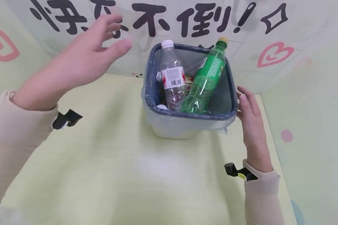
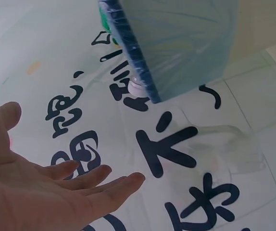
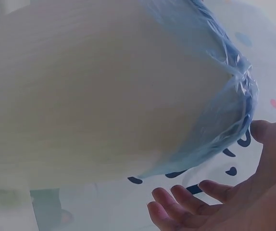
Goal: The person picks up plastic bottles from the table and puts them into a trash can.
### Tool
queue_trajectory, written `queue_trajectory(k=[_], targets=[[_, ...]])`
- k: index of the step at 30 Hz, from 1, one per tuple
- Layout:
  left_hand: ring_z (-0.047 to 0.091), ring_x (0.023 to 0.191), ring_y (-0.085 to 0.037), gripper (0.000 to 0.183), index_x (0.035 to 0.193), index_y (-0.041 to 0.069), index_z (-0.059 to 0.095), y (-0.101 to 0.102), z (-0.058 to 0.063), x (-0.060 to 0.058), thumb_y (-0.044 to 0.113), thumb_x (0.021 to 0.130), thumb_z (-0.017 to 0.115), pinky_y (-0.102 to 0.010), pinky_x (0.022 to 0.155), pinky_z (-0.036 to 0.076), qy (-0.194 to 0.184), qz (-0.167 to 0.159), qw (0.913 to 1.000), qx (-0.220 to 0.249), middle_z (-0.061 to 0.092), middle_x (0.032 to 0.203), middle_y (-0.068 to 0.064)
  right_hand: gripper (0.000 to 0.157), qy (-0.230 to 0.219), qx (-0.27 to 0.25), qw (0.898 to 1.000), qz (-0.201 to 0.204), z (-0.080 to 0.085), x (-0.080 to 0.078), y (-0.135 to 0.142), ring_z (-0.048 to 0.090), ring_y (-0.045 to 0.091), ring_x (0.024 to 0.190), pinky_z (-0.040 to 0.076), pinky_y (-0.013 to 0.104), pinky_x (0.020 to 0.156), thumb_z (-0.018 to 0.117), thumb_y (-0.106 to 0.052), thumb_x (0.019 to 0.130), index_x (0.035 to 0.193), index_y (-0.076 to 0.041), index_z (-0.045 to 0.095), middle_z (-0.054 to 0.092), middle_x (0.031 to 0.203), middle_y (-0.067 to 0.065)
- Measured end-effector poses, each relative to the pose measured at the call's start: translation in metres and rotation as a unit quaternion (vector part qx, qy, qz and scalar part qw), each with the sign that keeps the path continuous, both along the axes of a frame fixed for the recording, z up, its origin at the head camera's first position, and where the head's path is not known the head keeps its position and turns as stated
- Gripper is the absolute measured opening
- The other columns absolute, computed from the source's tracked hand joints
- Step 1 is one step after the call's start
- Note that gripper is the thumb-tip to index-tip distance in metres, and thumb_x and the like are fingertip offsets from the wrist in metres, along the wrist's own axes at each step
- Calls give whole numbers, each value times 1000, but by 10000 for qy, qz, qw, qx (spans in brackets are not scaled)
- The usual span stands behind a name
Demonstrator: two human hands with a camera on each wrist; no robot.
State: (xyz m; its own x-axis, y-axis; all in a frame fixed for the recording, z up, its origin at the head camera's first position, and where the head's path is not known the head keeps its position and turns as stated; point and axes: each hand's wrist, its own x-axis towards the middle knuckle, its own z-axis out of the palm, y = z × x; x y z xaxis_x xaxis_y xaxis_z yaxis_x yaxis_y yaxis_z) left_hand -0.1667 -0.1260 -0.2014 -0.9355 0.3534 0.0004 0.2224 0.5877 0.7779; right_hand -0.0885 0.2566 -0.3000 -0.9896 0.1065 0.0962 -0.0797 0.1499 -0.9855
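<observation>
A trash bin (image 1: 169,123) with a dark rim and a thin bluish liner folded over it stands against the far wall. Inside lean a clear plastic bottle (image 1: 173,78) with a white cap and a green bottle (image 1: 205,84) with a yellow cap; other small trash shows beneath them. My left hand (image 1: 87,51) hovers left of the bin, fingers loosely spread and holding nothing. At the bin's right side is my right hand (image 1: 250,114), its thumb tip right at the rim in the right wrist view and its other fingers relaxed beside the liner (image 3: 215,115).
The bin stands on a pale yellow-green surface (image 1: 135,175). Behind it rises a wall (image 1: 135,56) with large black characters and pink hearts. Another pale wall (image 1: 309,125) borders the surface on the right. Each wrist wears a small black camera mount (image 1: 67,119).
</observation>
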Motion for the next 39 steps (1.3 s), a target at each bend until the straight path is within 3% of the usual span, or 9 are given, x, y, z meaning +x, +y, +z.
queue_trajectory(k=[4,13,18,23,25,30,34,39], targets=[[16,136,-21,64,145,30,10,-12,-10,7,45,93,43,-47,107,17,137,111,9997,-171,13,151,2,47,-115,109,9999,-37,-1,2,4,49,23,114,40,25,92,46,-40,93,133,-17,42,43,135,11],[14,136,-12,64,146,24,10,-28,-28,11,41,94,42,-46,107,17,119,243,9995,-141,12,151,-1,47,-289,294,9991,-45,0,4,8,46,23,118,32,36,101,44,-42,94,135,-19,40,40,138,9],[20,135,-27,65,146,23,8,-36,-35,16,42,94,41,-51,106,17,91,309,9991,-277,11,151,1,48,-279,399,9988,-60,-1,5,9,46,24,118,31,39,102,44,-42,93,135,-19,40,41,136,9],[12,136,-32,72,147,15,4,-48,-51,23,41,93,44,-51,107,8,239,381,9966,-685,9,151,-6,47,-280,313,9991,-76,-5,7,14,47,23,117,32,37,102,45,-40,93,135,-18,41,42,135,10],[6,137,-28,75,147,12,3,-53,-58,26,40,93,47,-49,108,4,343,394,9948,-870,8,151,-10,47,-252,348,9991,-71,-8,9,18,48,20,115,35,33,99,45,-39,94,135,-17,40,43,134,11],[5,137,-33,79,146,5,4,-66,-81,31,36,91,52,-50,108,4,452,333,9922,-1112,7,150,-18,45,-267,1145,9930,-140,-16,16,30,48,16,111,38,22,93,41,-36,96,137,-18,37,42,134,9],[6,136,-35,81,145,3,4,-77,-96,36,36,91,54,-52,107,5,418,356,9914,-1185,7,150,-19,45,-566,1962,9787,-223,-21,20,38,45,19,116,36,34,96,36,-39,97,139,-25,31,39,137,4],[8,136,-36,82,146,5,4,-85,-107,42,38,90,55,-52,107,7,410,502,9901,-1246,8,149,-20,48,-965,2396,9657,-252,-26,23,46,40,22,123,31,50,95,36,-44,96,141,-30,27,35,141,-2]])
